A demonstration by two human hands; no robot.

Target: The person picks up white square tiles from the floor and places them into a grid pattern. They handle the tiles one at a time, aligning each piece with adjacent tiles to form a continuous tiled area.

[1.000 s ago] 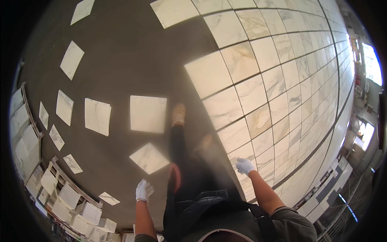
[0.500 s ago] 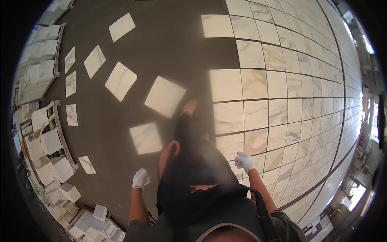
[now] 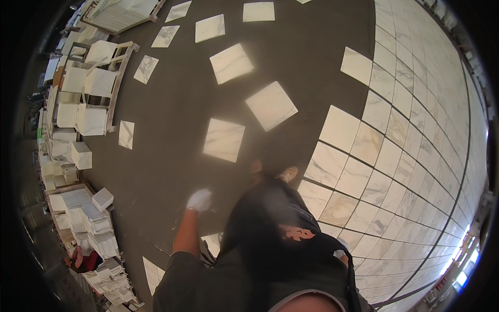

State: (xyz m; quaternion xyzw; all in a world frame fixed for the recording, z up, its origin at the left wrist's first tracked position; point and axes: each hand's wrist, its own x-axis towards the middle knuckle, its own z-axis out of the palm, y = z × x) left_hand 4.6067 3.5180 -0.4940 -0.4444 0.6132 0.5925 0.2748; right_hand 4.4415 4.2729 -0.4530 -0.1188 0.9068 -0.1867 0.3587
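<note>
My left hand, in a white glove, hangs over the dark floor on the left of my body. It is blurred, and nothing shows in it. Little is visible of my right hand, close against my right side; my dark clothing hides its fingers. Nearest ahead of my left hand lies a white veined marble tile, flat on the floor. Another loose tile rests beyond it, turned at an angle. To my right, square marble tiles lie in rows with dark gaps between them.
Several more loose tiles are scattered ahead. Pallets of stacked stone pieces line the left side. Lower on that side, a person in red is among the stacks. A pale tile lies left of my arm.
My view has turned left, so the tile rows slant and the pallets sit higher. My right hand has dropped back to my side, mostly out of sight. My left hand has swung forward.
</note>
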